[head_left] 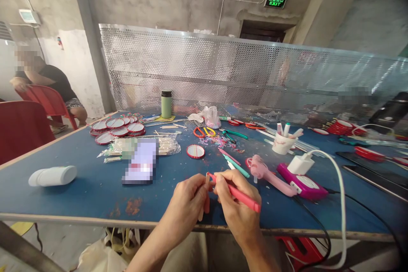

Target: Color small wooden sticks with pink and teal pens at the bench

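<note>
My left hand [186, 199] is closed around a thin wooden stick [200, 213], which pokes out below and above the fingers. Beside the stick, a short reddish piece [207, 205] shows under those fingers; I cannot tell whether it is a pen cap. My right hand [239, 208] grips a coral-red marker pen [248, 199], its tip pointing left and close to the top of the stick. Both hands are together over the table's front edge. Just beyond them lie pink and teal pens [237, 165] and a round red-rimmed disc [195, 151].
A phone [140, 161] leans on bagged sticks [168, 143], left of several red-rimmed discs [114, 124]. To the right are a pink handheld device [270, 176], a purple power strip [302, 182] with a white cable, and a pen cup [283, 142]. A white bottle [53, 176] lies left.
</note>
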A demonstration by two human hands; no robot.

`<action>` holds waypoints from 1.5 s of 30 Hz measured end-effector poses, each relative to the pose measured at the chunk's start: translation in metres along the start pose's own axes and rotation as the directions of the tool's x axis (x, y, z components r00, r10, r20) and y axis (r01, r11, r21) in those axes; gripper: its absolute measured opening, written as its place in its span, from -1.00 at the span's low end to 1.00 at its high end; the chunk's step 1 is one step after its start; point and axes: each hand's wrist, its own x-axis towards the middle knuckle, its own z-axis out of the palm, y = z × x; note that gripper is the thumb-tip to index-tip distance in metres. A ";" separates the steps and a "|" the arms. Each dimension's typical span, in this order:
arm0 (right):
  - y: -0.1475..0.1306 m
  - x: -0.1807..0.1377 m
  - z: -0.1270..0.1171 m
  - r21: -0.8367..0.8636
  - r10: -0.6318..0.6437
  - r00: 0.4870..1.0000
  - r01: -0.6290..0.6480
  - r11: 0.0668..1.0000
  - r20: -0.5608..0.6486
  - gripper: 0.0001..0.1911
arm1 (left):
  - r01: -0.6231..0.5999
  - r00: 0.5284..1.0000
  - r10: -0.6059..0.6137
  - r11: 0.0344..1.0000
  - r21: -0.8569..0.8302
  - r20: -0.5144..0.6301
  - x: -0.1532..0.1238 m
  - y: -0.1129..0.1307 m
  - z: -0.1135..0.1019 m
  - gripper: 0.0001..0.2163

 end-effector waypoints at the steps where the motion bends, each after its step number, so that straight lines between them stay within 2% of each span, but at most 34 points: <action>1: 0.000 0.000 0.000 0.000 -0.007 1.000 0.007 1.000 0.002 -0.78 | 0.003 1.000 -0.003 1.000 0.000 0.002 0.000 0.000 0.000 -0.62; 11: -0.002 -0.001 0.000 0.008 0.008 1.000 -0.008 1.000 -0.003 -0.77 | 0.003 1.000 -0.003 1.000 0.002 0.004 0.000 0.000 0.000 -0.63; 20: -0.001 0.000 0.000 0.004 -0.041 0.999 0.041 0.999 0.012 -0.77 | -0.007 1.000 0.007 1.000 -0.004 0.002 0.000 -0.003 0.001 -0.65; 28: 0.000 -0.001 0.001 0.021 0.033 0.999 -0.032 0.999 -0.032 -0.77 | -0.003 1.000 0.003 0.999 -0.033 0.008 0.001 -0.004 0.001 -0.67; 45: 0.003 -0.001 0.001 0.004 -0.017 1.000 0.017 1.000 -0.001 -0.77 | -0.001 1.000 0.001 0.999 -0.040 0.007 0.001 -0.003 0.001 -0.65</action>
